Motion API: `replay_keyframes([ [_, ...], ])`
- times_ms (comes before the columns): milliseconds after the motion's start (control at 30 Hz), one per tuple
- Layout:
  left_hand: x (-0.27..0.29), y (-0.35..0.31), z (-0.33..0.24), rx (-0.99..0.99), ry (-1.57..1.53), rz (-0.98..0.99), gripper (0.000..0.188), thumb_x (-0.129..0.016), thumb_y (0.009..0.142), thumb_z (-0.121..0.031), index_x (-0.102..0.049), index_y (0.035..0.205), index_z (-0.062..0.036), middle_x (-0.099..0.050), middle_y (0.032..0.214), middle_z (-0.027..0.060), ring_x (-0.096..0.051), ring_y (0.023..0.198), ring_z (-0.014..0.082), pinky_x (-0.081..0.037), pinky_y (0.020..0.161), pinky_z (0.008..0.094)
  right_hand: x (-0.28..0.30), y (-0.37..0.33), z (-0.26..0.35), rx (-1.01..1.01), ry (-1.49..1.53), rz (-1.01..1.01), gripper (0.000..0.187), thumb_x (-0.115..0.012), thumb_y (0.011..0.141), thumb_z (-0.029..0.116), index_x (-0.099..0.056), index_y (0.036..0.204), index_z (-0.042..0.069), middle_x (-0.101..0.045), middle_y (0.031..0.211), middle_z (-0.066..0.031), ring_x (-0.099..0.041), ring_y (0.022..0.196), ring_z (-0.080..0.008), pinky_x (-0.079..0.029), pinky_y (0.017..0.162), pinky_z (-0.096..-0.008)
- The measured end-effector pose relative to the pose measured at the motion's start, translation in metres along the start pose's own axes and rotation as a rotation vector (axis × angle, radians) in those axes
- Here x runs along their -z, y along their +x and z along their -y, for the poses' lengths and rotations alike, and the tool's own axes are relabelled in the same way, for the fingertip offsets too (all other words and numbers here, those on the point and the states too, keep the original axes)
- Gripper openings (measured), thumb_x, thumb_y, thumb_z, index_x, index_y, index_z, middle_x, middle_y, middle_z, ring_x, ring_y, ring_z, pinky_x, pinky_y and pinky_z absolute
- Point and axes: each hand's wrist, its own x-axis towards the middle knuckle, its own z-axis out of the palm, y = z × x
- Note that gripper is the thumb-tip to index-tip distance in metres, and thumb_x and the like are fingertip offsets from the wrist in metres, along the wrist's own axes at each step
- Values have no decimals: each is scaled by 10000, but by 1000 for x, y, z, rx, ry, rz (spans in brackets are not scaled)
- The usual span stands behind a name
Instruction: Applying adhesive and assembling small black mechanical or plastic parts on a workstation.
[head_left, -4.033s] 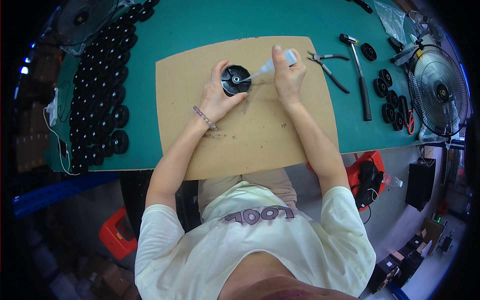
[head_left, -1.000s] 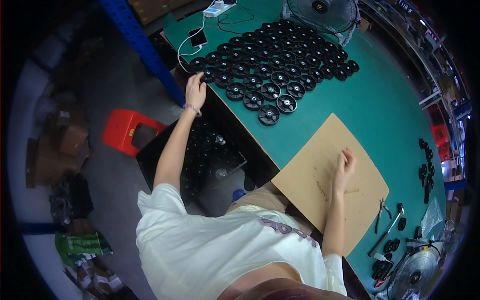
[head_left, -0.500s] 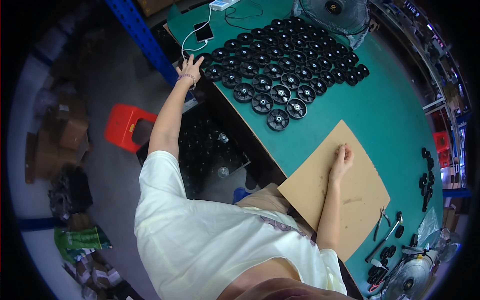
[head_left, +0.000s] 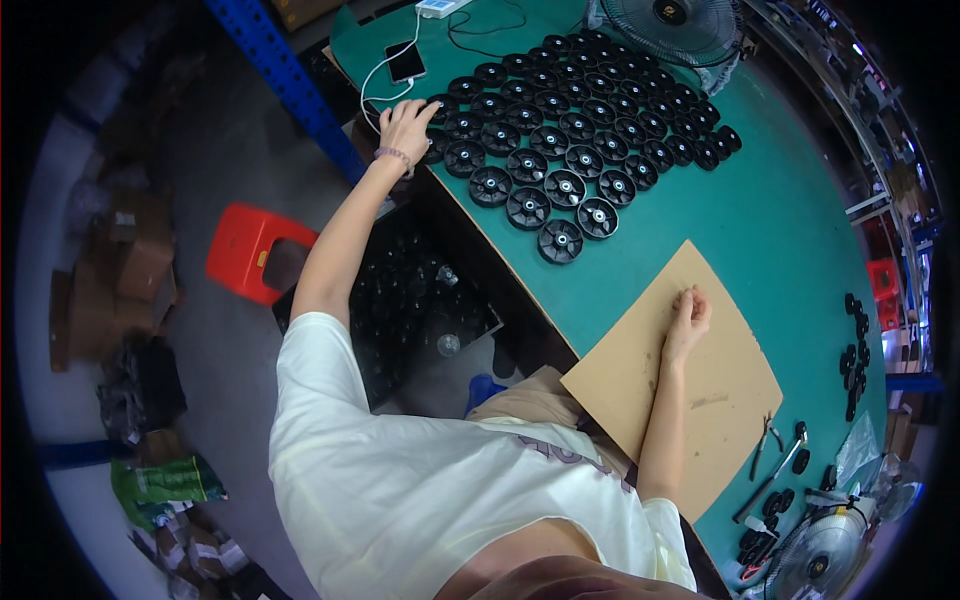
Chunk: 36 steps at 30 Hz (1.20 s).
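At the left end of a dense group of black spoked wheels (head_left: 525,165), my left hand (head_left: 405,130) reaches over the table's edge. Its fingers are stretched out, and the fingertips meet a black wheel (head_left: 441,105). What lies beneath the palm is hidden. My right hand (head_left: 688,312) rests on a brown cardboard sheet (head_left: 715,365), its fingers curled together. I see nothing in them. The wheels lie flat on the green tabletop (head_left: 770,230), hub side up.
A phone (head_left: 407,66) on a white cable lies beyond my left hand. Fans stand at the far side (head_left: 672,25) and near right (head_left: 815,560). Pliers (head_left: 764,440) and a ratchet-like tool (head_left: 775,485) lie right of the cardboard. A red stool (head_left: 250,250) stands on the floor.
My left hand has shifted slightly right, farther over the wheels. It now covers the end wheel that showed beside its fingers before. The right hand stays where it was.
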Motion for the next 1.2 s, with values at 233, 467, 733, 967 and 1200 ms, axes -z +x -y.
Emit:
replay_keyframes([
  [233, -18, 37, -7, 261, 172, 304, 393, -441, 773, -130, -539, 1138, -235, -374, 1297, 61, -304, 1224, 230, -170, 986, 539, 0, -2, 5, 24, -40, -35, 222, -504, 868, 131, -492, 1022, -28, -539, 920, -78, -530, 794, -126, -454, 695, -256],
  [467, -4, 26, 29, 158, -113, 204, 340, -524, 758, -153, -537, 1091, -84, -571, 1002, 133, -553, 945, 288, -441, 823, 381, -3, -1, 6, 13, -41, -34, 245, -510, 868, 142, -502, 1036, -37, -541, 923, -81, -529, 780, -125, -450, 695, -253],
  [733, -4, 28, 18, -42, -130, 345, 467, -527, 713, -15, -482, 1155, -160, -481, 1134, 95, -520, 988, 296, -433, 838, 375, -2, -1, 4, 19, -57, -47, 238, -513, 867, 143, -507, 1033, -27, -545, 918, -76, -533, 781, -126, -450, 691, -248],
  [967, -2, 37, 19, -229, -6, 568, 512, -523, 667, 69, -522, 1109, -188, -456, 1173, 46, -488, 1063, 256, -411, 882, 343, -10, -5, 17, -9, -75, -23, 184, -510, 862, 110, -500, 990, -21, -497, 1072, -102, -524, 792, -108, -460, 686, -246],
  [1200, 23, -13, 52, -89, -198, 340, 423, -464, 687, 73, -532, 1047, -138, -492, 1056, 107, -499, 993, 300, -418, 846, 340, -5, -3, 8, 10, -49, -60, 231, -505, 867, 146, -513, 1006, -38, -534, 1006, -97, -537, 783, -127, -454, 695, -257],
])
